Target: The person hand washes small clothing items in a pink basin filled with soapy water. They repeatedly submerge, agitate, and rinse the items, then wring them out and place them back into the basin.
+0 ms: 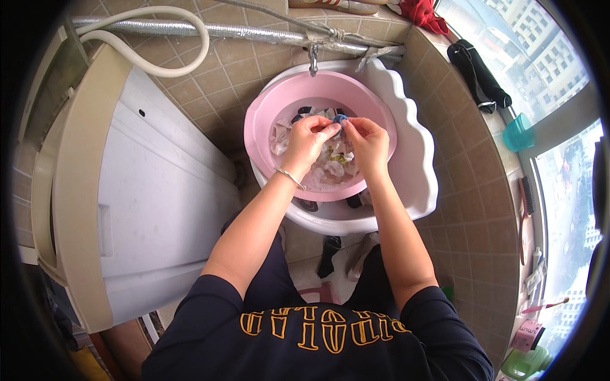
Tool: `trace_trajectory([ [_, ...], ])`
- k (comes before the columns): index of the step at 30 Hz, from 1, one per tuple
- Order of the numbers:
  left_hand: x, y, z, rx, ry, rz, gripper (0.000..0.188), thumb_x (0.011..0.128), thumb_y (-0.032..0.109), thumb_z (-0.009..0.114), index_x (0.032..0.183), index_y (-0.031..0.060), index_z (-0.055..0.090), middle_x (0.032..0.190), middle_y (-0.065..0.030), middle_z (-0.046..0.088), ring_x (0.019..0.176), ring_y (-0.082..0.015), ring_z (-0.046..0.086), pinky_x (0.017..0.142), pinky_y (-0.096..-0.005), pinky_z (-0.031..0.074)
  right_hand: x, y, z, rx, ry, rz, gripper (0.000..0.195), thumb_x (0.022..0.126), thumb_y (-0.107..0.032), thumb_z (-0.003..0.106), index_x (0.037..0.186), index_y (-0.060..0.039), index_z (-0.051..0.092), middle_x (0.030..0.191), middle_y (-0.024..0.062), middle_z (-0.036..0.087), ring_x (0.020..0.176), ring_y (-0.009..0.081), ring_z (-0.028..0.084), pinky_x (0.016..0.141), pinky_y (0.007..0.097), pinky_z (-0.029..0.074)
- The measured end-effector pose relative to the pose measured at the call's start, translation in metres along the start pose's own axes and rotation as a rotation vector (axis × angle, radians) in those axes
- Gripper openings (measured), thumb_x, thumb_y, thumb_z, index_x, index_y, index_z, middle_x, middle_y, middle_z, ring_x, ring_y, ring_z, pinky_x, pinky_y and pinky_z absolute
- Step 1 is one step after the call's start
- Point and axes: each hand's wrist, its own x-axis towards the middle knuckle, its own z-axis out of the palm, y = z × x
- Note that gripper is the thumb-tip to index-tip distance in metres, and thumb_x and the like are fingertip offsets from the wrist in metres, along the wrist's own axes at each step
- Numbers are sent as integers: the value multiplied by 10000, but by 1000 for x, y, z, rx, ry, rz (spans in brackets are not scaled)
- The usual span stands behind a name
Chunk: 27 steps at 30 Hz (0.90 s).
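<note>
Between the fingertips of my left hand [307, 143] and my right hand [371, 140] is a small piece of blue cloth [340, 120], pinched from both sides. Both hands are above a round pink plastic basin [272, 90]. Several wet pieces of clothing [281, 135] lie in sudsy water in it, white, dark and yellowish ones among them. My forearms and hands cover part of the basin. It rests in a white scalloped-edge sink [419, 147], where dark cloth [355, 201] shows below the basin's near rim. A metal faucet [313, 59] points down at the basin's far rim.
A washing machine [162, 181] stands at left, under a looped cream hose [200, 33]. The right ledge bears black shoe-like items [476, 76], a teal cup [519, 133], a brush [526, 200] and a green bottle [524, 364]. On the floor lies a black sock [329, 257].
</note>
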Motion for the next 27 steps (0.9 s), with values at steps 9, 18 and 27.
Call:
trace_trajectory([
  [9,4,-5,2,344,191,203,183,922,175,614,848,7,612,736,21,574,677,-89,494,645,-243,410,7,7,-2,202,56,30,179,957,-193,583,891,-27,565,695,11,595,615,53,492,562,222,396],
  [18,10,-11,-14,-530,2,-196,98,973,188,536,925,104,547,908,-7,627,799,-116,622,707,-278,516,5,3,-2,-63,-138,209,309,896,-336,663,939,-32,628,643,30,602,551,88,539,487,249,446],
  [27,18,-12,-26,-653,-50,-272,217,962,207,559,1136,78,569,990,-44,620,966,-158,612,808,-320,519,18,16,-30,327,-389,440,367,879,-343,688,995,3,638,869,38,647,812,104,617,775,252,480],
])
